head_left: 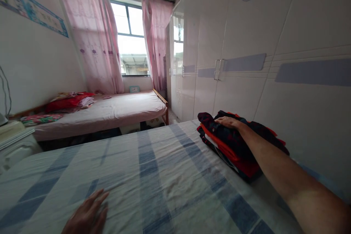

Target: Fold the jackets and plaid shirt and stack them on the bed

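A stack of folded clothes (233, 150), dark with red and orange layers, lies at the right edge of the bed. On top of it rests my right hand (228, 121), its fingers stretched out flat over the dark upper garment. My left hand (89, 212) is low in the view, over the blue and white checked bedsheet (123, 175). Its fingers are extended and somewhat blurred, with nothing in them. Whether the left palm touches the sheet I cannot tell.
White wardrobe doors (246, 91) stand close along the right side. Beyond this bed is a second bed (128, 106) with a pile of red cloths (71, 101), under a window with pink curtains (93, 36). A pale cabinet (19, 142) stands at the left.
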`<act>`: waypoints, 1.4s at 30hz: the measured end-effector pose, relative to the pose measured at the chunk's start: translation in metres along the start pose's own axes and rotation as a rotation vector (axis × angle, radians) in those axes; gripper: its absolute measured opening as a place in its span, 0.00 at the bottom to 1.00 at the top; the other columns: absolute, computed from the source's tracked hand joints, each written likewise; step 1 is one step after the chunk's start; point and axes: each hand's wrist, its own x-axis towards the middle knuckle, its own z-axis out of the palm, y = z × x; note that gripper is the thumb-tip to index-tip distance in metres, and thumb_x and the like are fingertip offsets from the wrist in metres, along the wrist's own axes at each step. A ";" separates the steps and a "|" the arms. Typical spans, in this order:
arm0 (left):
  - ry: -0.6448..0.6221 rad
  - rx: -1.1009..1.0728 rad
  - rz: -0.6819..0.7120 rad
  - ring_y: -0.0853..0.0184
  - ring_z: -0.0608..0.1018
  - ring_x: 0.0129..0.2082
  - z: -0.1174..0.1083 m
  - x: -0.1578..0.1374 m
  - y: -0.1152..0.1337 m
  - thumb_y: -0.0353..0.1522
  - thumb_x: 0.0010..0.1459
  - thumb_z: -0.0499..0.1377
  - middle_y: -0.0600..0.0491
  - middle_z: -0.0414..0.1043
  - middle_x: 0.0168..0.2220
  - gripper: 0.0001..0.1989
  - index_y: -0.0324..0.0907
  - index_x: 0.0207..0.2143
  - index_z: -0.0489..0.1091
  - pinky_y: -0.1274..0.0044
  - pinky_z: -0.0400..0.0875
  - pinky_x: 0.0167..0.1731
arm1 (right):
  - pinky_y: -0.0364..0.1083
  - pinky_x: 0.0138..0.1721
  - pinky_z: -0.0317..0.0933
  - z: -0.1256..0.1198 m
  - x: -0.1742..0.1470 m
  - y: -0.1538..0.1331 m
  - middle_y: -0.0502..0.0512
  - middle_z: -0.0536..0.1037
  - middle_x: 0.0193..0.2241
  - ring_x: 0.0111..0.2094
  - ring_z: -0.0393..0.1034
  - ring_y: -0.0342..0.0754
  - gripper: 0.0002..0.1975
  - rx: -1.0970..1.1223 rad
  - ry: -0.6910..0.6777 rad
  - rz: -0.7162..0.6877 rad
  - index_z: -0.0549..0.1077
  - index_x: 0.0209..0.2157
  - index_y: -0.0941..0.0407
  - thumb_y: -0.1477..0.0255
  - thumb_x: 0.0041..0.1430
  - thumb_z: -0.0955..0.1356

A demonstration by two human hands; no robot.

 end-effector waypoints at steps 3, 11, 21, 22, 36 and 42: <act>-0.077 0.057 -0.020 0.57 0.71 0.54 -0.013 0.009 0.028 0.39 0.57 0.46 0.49 0.69 0.54 0.23 0.45 0.49 0.72 0.63 0.66 0.54 | 0.61 0.56 0.51 -0.018 -0.011 -0.023 0.59 0.75 0.48 0.54 0.63 0.59 0.21 -0.018 0.121 -0.010 0.77 0.43 0.53 0.56 0.57 0.62; -0.140 0.119 -0.017 0.57 0.68 0.56 -0.013 0.011 0.031 0.38 0.60 0.43 0.46 0.66 0.57 0.25 0.41 0.53 0.69 0.61 0.62 0.55 | 0.46 0.56 0.53 0.043 -0.103 -0.166 0.55 0.72 0.51 0.53 0.63 0.46 0.17 0.182 0.394 -0.307 0.70 0.49 0.55 0.68 0.62 0.59; -0.160 0.092 -0.074 0.59 0.67 0.57 -0.033 0.011 0.053 0.34 0.60 0.45 0.46 0.65 0.58 0.22 0.41 0.53 0.68 0.61 0.58 0.57 | 0.52 0.54 0.53 0.171 -0.153 -0.202 0.58 0.70 0.53 0.55 0.61 0.50 0.17 0.293 0.087 -0.334 0.71 0.49 0.54 0.72 0.58 0.62; -0.151 0.088 -0.074 0.59 0.67 0.57 -0.033 0.010 0.054 0.34 0.60 0.46 0.46 0.65 0.58 0.21 0.41 0.52 0.68 0.61 0.59 0.57 | 0.51 0.54 0.53 0.173 -0.151 -0.201 0.58 0.70 0.53 0.55 0.61 0.50 0.17 0.277 0.081 -0.343 0.71 0.49 0.54 0.72 0.58 0.62; -0.073 -0.053 0.034 0.57 0.63 0.60 -0.087 -0.041 0.125 0.29 0.60 0.51 0.43 0.61 0.59 0.19 0.39 0.54 0.64 0.62 0.60 0.57 | 0.54 0.54 0.53 0.175 -0.146 -0.196 0.59 0.69 0.54 0.56 0.61 0.52 0.17 0.183 0.065 -0.388 0.70 0.49 0.55 0.70 0.60 0.60; -0.277 -0.381 0.263 0.64 0.73 0.47 -0.095 -0.172 0.179 0.37 0.62 0.54 0.48 0.67 0.51 0.13 0.47 0.48 0.68 0.69 0.71 0.45 | 0.54 0.54 0.54 0.175 -0.145 -0.194 0.59 0.69 0.54 0.56 0.60 0.52 0.18 0.188 0.064 -0.400 0.70 0.50 0.55 0.69 0.60 0.59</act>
